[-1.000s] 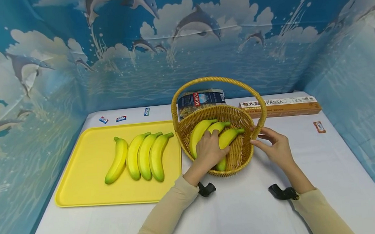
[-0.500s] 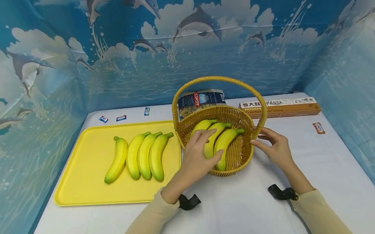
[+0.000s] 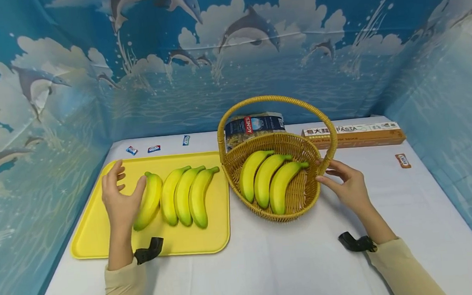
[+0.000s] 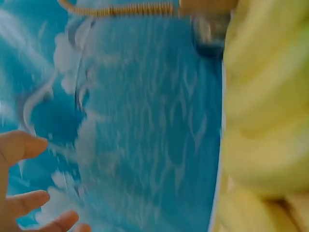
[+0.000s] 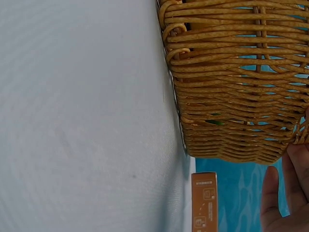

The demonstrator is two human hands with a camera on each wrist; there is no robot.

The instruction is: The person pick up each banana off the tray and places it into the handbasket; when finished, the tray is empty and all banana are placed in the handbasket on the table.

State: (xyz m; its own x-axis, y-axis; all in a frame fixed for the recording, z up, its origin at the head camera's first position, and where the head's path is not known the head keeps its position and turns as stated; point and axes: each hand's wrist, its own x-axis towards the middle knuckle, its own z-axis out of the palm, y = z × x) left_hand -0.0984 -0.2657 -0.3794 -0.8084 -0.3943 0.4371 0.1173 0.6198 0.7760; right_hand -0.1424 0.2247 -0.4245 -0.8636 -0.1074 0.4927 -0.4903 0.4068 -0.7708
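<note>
My left hand (image 3: 121,196) is over the left part of the yellow tray (image 3: 94,235), fingers spread and holding nothing. Its thumb overlaps the leftmost banana (image 3: 151,199) in the head view. Beside that one, three more bananas (image 3: 183,197) lie in a row on the tray. The wicker basket (image 3: 301,202) stands to the right, with three bananas (image 3: 266,177) side by side in it. At the basket's right side, my right hand (image 3: 347,185) pinches the rim by the foot of the arched handle (image 3: 273,98). The right wrist view shows the woven wall (image 5: 231,96) close up.
Behind the basket is a pasta bag (image 3: 255,124); right of it lies a long pasta box (image 3: 354,135). Small wrapped sweets (image 3: 154,149) lie behind the tray, and an orange-brown one (image 3: 403,161) lies at far right. A dolphin-print curtain (image 3: 199,95) encloses the table's back and sides.
The left hand has let go of a banana in the basket and moved left, out over the tray. The right hand has stayed at the basket's right side.
</note>
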